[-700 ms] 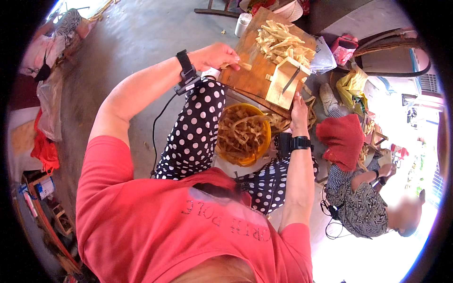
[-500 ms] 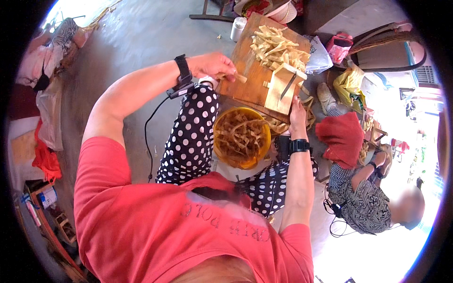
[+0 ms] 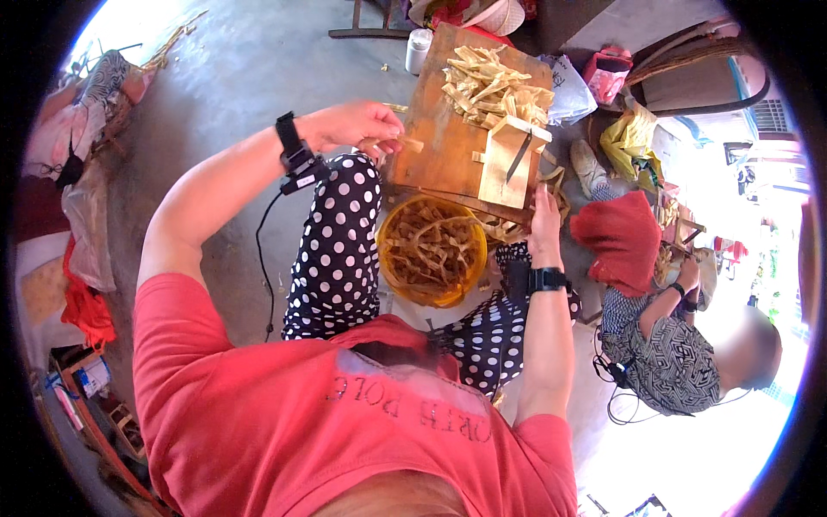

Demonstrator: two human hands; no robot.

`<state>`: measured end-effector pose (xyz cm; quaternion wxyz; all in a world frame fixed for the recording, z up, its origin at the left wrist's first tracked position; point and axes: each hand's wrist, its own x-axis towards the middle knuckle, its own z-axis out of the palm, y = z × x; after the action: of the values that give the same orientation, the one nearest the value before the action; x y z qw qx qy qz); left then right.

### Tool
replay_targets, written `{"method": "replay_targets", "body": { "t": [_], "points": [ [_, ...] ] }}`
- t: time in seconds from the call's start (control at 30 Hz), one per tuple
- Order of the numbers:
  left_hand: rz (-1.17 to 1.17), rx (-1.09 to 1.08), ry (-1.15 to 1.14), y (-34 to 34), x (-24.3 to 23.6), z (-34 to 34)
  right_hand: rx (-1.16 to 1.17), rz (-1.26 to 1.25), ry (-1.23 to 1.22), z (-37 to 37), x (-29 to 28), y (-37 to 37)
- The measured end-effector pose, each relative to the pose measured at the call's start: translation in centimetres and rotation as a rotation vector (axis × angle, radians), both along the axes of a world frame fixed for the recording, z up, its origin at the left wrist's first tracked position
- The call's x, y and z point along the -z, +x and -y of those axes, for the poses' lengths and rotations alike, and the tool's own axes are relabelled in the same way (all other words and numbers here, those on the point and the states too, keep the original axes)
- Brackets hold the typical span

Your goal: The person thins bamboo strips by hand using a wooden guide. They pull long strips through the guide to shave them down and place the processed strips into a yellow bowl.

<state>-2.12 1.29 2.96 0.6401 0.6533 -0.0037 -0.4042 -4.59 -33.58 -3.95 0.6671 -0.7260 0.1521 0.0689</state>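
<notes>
My left hand pinches a thin tan strip at the left edge of a tilted wooden board. A pile of pale tan strips lies on the board's upper part. Below the pile sits a light wooden block with a dark blade or bar across it. My right hand grips the board's lower right edge beside the block, fingertips partly hidden. Under the board, between my polka-dot legs, stands a yellow basin holding brownish strips.
A co-worker sits at right beside a red cloth. Yellow bags, a pink bag and a white canister surround the board. Draped clothing and bags line the left side. A black cable hangs from my left wrist.
The view has shifted, so the board appears farther left. My left hand has drawn slightly leftward with the strip, relative to the board. The co-worker's arms have moved.
</notes>
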Motion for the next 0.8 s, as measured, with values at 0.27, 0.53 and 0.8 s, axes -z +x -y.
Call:
{"method": "replay_targets", "body": {
  "t": [0.27, 0.53, 0.8],
  "points": [
    [-0.046, -0.175, -0.102, -10.0, -4.8, 4.6, -0.040, 0.021, 0.155, -2.1, -6.7, -6.2],
    [0.655, -0.236, 0.134, -11.9, -1.4, 12.1, -0.545, 0.206, -0.377, -4.9, -10.2, -8.3],
    [0.595, -0.354, 0.018, -12.1, -3.1, 10.4, -0.613, 0.336, -0.160, -5.4, -9.3, -9.1]
  ]
}}
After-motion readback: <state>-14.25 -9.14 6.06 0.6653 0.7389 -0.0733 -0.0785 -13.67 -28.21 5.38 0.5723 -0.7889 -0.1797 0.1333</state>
